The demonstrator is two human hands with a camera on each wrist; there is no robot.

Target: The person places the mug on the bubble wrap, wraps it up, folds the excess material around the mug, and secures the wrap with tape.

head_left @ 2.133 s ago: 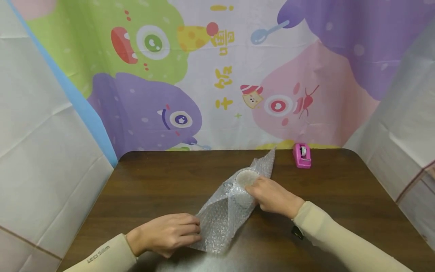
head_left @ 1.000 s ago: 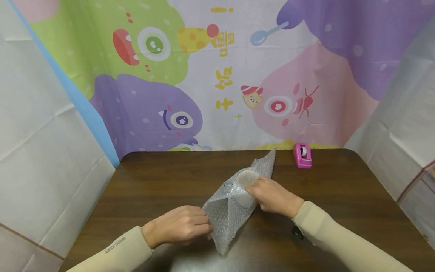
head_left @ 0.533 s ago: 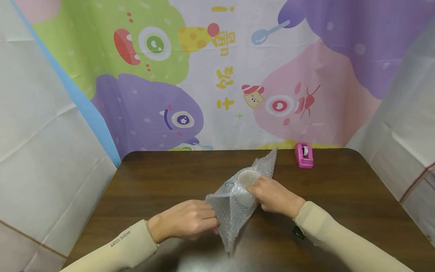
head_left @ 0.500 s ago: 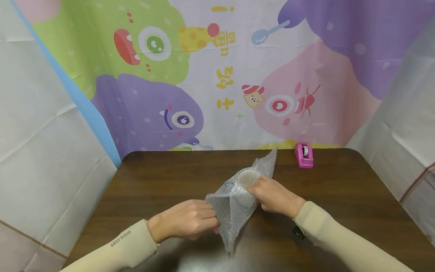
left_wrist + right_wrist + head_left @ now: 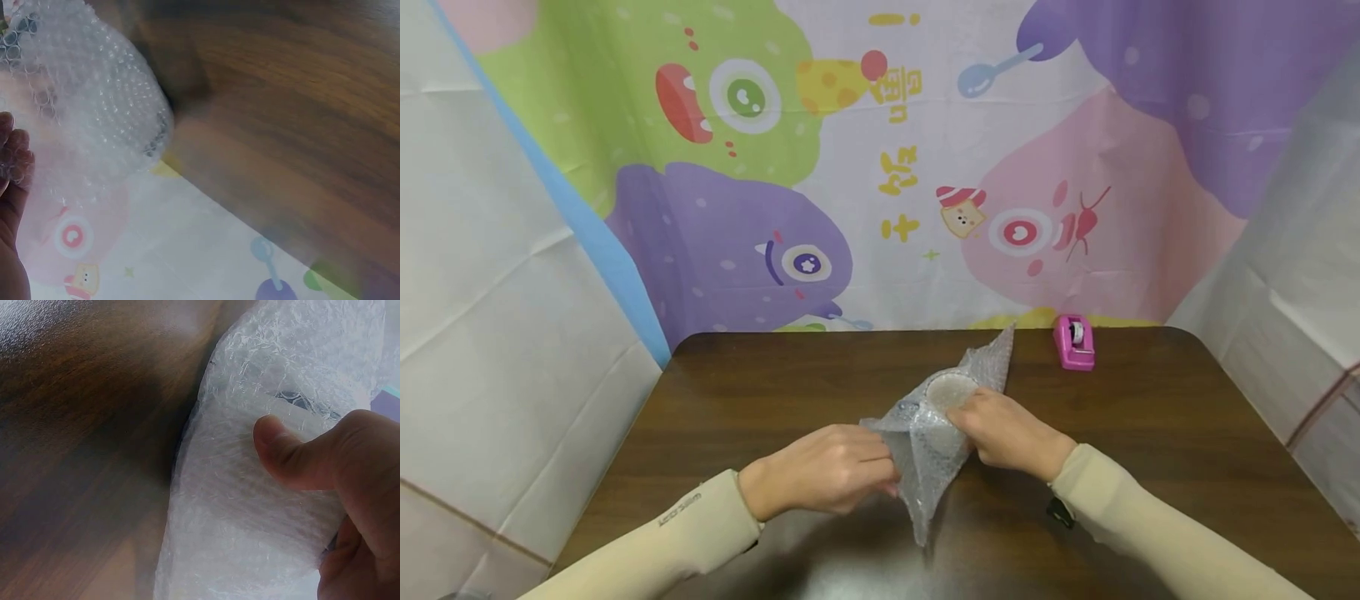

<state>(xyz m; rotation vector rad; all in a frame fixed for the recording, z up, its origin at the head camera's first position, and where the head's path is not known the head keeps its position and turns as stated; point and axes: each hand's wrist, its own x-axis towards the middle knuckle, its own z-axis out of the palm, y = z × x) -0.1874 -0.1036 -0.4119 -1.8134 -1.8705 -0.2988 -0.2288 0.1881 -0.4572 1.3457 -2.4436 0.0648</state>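
Head: bubble wrap (image 5: 942,483) lies diag. mid-table (image 5: 730,400), w/ a pale rd item (image 5: 946,386) in it, kind unclear. L hand (image 5: 827,471) pinches wrap's near-left edge, fingers bent; R hand (image 5: 1011,437) grips wrap at the item's side. Wrap prob. light, soft, bit slippery; item seems stiffer, poss. fragile, so best held by its side, wrap by its edge. Room L & R; far tip nr table's back edge, pink tape disp. (image 5: 1077,358) just R.

L wrist: fingertips at wrap, grip partly out of frame.

R wrist: thumb pressed on wrap, other fingers curled beneath; can't tell how tight.
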